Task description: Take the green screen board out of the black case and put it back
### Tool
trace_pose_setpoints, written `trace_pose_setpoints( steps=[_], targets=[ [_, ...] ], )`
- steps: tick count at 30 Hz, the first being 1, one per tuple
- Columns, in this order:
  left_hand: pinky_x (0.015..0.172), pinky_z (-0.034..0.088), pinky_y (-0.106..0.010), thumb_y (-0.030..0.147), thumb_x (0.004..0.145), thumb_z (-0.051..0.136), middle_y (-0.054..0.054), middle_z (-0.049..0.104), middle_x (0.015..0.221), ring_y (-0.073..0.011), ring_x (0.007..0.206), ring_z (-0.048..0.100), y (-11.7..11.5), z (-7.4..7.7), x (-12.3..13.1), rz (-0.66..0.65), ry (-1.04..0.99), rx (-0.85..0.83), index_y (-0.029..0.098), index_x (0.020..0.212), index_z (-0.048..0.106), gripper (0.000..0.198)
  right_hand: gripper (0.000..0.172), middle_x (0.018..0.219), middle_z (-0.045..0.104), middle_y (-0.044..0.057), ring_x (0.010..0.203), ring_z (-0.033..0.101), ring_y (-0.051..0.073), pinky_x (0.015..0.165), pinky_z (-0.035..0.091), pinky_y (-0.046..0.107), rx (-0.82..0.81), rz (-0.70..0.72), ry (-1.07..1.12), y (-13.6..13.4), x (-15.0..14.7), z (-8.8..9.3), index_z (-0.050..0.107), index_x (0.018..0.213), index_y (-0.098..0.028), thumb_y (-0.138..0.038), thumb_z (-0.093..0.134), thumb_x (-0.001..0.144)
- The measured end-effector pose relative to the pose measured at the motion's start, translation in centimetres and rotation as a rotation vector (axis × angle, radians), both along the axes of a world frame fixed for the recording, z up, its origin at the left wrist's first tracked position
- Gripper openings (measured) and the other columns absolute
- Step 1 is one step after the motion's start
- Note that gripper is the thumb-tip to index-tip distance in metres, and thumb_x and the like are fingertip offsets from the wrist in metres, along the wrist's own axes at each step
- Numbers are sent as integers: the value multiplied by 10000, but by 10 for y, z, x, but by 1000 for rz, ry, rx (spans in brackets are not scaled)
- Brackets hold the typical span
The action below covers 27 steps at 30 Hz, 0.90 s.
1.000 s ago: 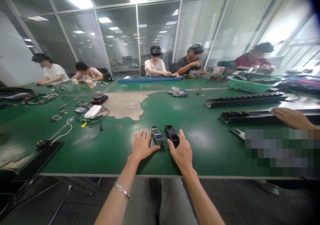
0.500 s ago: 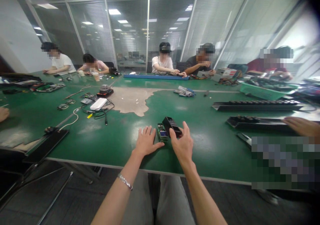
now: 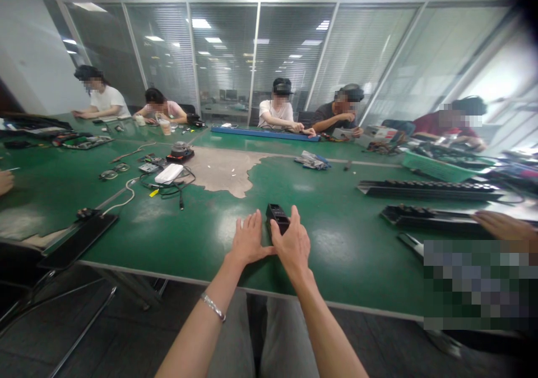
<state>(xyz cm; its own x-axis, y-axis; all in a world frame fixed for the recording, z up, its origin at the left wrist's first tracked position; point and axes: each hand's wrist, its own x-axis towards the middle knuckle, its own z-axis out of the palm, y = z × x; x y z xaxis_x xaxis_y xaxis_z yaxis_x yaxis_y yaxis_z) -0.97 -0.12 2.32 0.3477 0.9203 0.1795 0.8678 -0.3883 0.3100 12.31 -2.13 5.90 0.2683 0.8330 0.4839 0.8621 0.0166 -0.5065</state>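
A black plastic housing (image 3: pixel 276 215) stands on the green table in front of me, where the circuit board was seen before; the board is now hidden. My right hand (image 3: pixel 293 242) grips the housing from its right side, thumb on the near face and fingers along the far side. On the left, my left hand (image 3: pixel 249 238) lies flat on the table with fingers stretched out. Its thumb points toward the near end of the housing; whether it touches the housing I cannot tell.
Beyond my hands lie a white box (image 3: pixel 168 173) with black cables, a pair of glasses (image 3: pixel 114 171) and gloves (image 3: pixel 311 160). Long black metal strips (image 3: pixel 432 189) and a green basket (image 3: pixel 445 167) stand on the right. A co-worker's hand (image 3: pixel 506 226) rests there. Other people sit across the table.
My right hand has moved left and brought the black housing over the circuit board, which no longer shows. My left hand has stayed nearly in place.
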Motion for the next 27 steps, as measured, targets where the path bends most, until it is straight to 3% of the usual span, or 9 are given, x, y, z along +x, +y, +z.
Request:
trace_pose_setpoints(
  steps=[10, 19, 27],
  targets=[
    [1175, 82, -550, 644, 768, 517, -189, 183, 1594, -344, 1460, 176, 0, -2, 1, 6, -7, 3, 84, 1532, -69, 1114, 734, 1171, 645, 177, 1002, 614, 315, 821, 487, 415, -16, 33, 3, -10, 4, -21, 256, 1492, -99, -440, 488, 884],
    [1177, 67, -557, 513, 796, 481, -157, 181, 1602, -324, 1468, 156, -2, -1, 3, 29, 35, 28, 100, 1539, -49, 1001, 762, 1330, 558, 197, 1074, 579, 313, 914, 472, 469, 68, 89, 51, -13, 9, -44, 217, 1507, -104, -461, 483, 889],
    [1188, 54, -544, 485, 802, 484, -140, 210, 1597, -323, 1474, 129, 0, 1, 3, 27, 103, 8, 113, 1523, 191, 862, 861, 1311, 561, 212, 1148, 535, 325, 966, 441, 457, 82, 92, 70, -14, 8, -38, 221, 1502, -61, -534, 539, 857]
  ],
)
